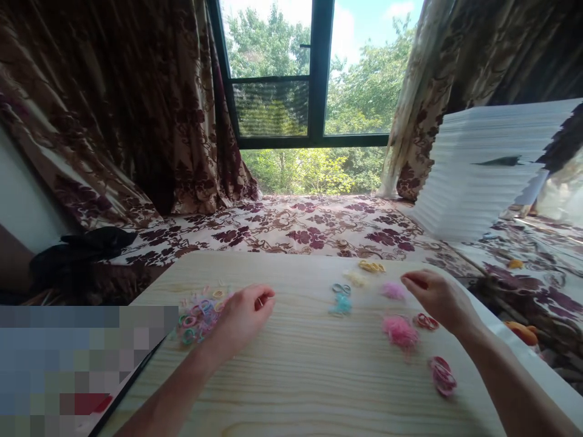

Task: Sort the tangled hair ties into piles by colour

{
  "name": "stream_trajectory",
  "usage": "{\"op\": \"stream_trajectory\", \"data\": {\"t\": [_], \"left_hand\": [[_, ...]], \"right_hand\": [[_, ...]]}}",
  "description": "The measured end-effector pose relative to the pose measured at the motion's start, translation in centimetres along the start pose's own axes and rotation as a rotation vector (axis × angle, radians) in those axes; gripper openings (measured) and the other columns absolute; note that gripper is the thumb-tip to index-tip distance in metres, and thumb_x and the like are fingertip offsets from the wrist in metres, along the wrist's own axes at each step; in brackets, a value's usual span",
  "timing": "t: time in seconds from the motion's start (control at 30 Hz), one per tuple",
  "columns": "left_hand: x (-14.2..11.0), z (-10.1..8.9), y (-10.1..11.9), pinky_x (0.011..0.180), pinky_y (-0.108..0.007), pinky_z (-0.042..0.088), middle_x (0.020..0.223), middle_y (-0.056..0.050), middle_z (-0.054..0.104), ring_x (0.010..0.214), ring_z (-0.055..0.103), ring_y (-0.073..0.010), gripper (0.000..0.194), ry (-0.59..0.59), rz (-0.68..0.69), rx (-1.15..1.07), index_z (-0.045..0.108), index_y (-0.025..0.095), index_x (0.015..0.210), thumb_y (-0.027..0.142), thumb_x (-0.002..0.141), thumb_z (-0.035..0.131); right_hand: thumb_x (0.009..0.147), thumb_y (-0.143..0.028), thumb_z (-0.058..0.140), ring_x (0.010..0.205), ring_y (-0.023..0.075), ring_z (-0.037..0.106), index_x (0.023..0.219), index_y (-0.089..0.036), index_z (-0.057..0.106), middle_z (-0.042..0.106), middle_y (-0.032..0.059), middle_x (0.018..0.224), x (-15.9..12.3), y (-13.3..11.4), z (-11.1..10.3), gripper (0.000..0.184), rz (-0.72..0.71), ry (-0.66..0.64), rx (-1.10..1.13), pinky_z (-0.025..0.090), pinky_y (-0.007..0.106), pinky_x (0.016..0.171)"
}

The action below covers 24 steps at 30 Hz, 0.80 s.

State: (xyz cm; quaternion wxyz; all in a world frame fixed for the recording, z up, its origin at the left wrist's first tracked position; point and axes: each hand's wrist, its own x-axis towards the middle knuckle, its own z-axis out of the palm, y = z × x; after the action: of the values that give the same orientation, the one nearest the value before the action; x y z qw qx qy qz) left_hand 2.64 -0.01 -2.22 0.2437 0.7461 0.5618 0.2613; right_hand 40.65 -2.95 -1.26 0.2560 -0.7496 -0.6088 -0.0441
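My left hand (251, 311) is above the left half of the wooden tabletop, fingers curled into a pinch; whatever it may hold is too small to name. Beside it lies a mixed pile of pastel hair ties (200, 318), partly behind my wrist. My right hand (426, 292) is also closed, its fingertips near a lilac pile of small bands (393, 291); anything in them is hidden. Around it lie a pink pile (400, 331), red hair ties (427, 321) and dark pink hair ties (443, 376). Further left are a turquoise pile (340, 304), grey-blue ties (341, 288), a cream pile (356, 279) and yellow ties (371, 266).
The light wooden table (291, 376) stands before a ledge with floral cloth (296, 227) and a window. A tall white stack of sheets (478, 176) rises at the back right. An orange object (522, 332) lies past the right edge, a black bag-like item (82, 255) at left.
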Motion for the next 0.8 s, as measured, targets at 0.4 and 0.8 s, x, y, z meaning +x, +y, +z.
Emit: {"op": "stream_trajectory", "data": {"t": [0.4, 0.8], "left_hand": [[0.0, -0.2, 0.0, 0.065, -0.024, 0.043, 0.078, -0.001, 0.07, 0.072, 0.062, -0.0154, 0.024, -0.015, -0.013, 0.005, 0.069, 0.019, 0.089, 0.03, 0.081, 0.049], [0.6, -1.5, -1.1, 0.06, -0.022, 0.039, 0.071, -0.001, 0.069, 0.066, 0.06, -0.0157, 0.026, -0.002, -0.014, -0.017, 0.07, 0.017, 0.081, 0.031, 0.079, 0.049]], "right_hand": [[0.075, -0.04, 0.049, 0.071, 0.0223, 0.068, 0.075, -0.025, 0.075, 0.074, 0.0046, 0.082, -0.2, 0.4, 0.5, 0.031, -0.009, -0.047, -0.069, 0.045, 0.028, 0.056], [0.088, -0.041, 0.039, 0.065, 0.0194, 0.064, 0.088, -0.018, 0.071, 0.072, 0.0075, 0.08, -1.4, -6.3, -0.1, 0.039, -0.189, -0.007, 0.122, 0.046, 0.028, 0.058]]}}
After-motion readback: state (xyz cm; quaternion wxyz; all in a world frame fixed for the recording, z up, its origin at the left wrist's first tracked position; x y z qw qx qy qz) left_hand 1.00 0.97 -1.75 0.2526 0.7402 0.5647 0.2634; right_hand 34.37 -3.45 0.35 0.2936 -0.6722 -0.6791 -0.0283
